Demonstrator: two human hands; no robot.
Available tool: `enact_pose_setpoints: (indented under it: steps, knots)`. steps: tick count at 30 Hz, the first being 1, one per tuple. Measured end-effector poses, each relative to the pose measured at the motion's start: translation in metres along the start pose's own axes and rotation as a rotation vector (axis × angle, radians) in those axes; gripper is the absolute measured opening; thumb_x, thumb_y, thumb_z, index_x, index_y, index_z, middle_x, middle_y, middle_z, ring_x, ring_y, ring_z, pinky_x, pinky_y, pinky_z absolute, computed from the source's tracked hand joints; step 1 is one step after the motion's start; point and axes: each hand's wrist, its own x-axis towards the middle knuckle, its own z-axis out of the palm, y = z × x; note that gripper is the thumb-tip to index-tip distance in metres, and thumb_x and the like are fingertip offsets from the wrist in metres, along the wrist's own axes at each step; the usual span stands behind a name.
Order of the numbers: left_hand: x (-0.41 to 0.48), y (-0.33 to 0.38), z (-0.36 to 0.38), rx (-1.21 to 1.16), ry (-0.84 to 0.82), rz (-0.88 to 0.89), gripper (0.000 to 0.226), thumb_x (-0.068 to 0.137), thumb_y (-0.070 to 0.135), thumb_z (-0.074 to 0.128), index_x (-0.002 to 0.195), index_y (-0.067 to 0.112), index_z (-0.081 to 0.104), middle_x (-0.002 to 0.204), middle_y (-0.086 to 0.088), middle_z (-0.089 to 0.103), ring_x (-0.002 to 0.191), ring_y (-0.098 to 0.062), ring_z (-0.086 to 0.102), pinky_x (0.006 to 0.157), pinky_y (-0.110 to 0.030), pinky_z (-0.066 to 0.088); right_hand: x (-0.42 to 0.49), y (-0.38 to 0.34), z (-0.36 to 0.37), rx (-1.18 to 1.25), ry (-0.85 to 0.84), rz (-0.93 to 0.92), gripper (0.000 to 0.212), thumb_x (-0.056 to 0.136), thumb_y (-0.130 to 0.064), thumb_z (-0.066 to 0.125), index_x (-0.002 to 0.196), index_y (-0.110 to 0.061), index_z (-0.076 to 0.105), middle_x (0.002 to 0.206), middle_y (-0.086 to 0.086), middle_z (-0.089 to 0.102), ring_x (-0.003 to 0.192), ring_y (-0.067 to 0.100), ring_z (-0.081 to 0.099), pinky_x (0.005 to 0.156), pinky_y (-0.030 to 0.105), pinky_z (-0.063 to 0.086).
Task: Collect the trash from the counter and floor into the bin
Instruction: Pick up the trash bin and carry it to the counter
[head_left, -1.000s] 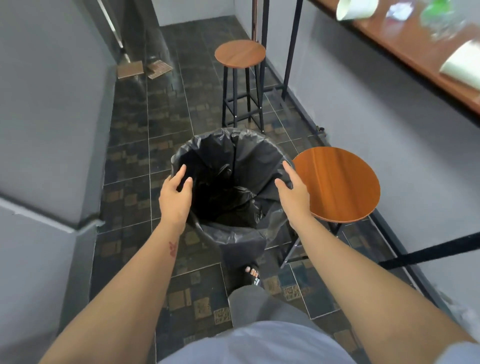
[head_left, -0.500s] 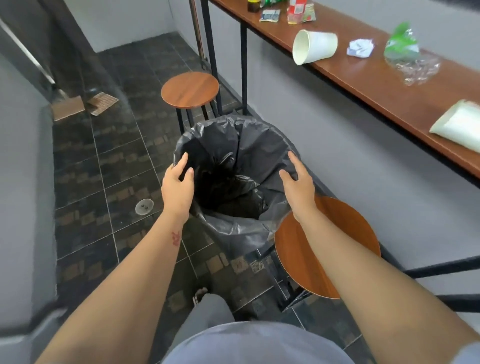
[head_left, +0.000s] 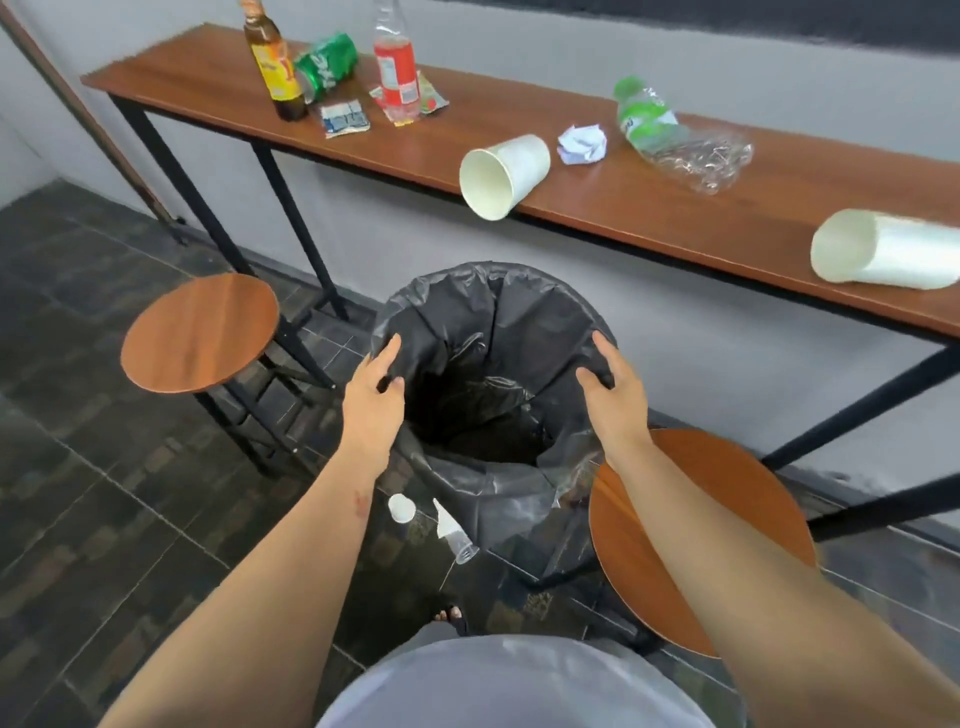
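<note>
The bin (head_left: 493, 395) swings up beside the counter (head_left: 597, 197), left hand (head_left: 371, 395) and right hand (head_left: 615, 395) gripping its rim, littered cups and bottles now reachable.

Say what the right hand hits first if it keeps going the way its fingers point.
The right hand already grips the bin bag at the rim. Straight on, up and away, it would probably meet the grey wall under the counter; depth is unclear.
</note>
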Motion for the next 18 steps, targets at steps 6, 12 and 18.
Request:
enact_pose_setpoints:
  steps: [6,12,18]
  knots:
    - [0.052,0.014,0.007,-0.02,-0.199,0.006,0.059,0.097,-0.008,0.043,0.137,0.034,0.055,0.153,-0.003,0.036,0.109,-0.002,0.055,0.069,0.0,0.04,0.0,0.001,0.016,0.049,0.193,0.107,0.049,0.1,-0.022,0.053,0.142,-0.043,0.043,0.151,-0.009,0.042,0.129,0.019,0.049,0.088,0.021,0.043]
    - [0.074,0.018,0.027,-0.078,-0.274,-0.034,0.064,0.096,-0.012,0.036,0.134,0.035,0.057,0.14,-0.012,0.047,0.125,-0.034,0.046,0.093,-0.022,0.041,0.004,-0.006,0.013,0.004,0.28,0.118,0.049,0.101,-0.02,0.051,0.144,-0.042,0.041,0.151,-0.007,0.041,0.111,0.014,0.058,0.084,0.023,0.052]
    - [0.078,0.035,0.038,-0.105,-0.31,-0.071,0.062,0.097,-0.01,0.036,0.134,0.036,0.057,0.112,0.022,0.051,0.123,-0.022,0.05,0.11,-0.04,0.039,0.006,-0.009,0.007,-0.065,0.331,0.121,0.05,0.1,-0.022,0.052,0.145,-0.041,0.039,0.151,-0.008,0.041,0.118,0.015,0.054,0.076,0.011,0.046]
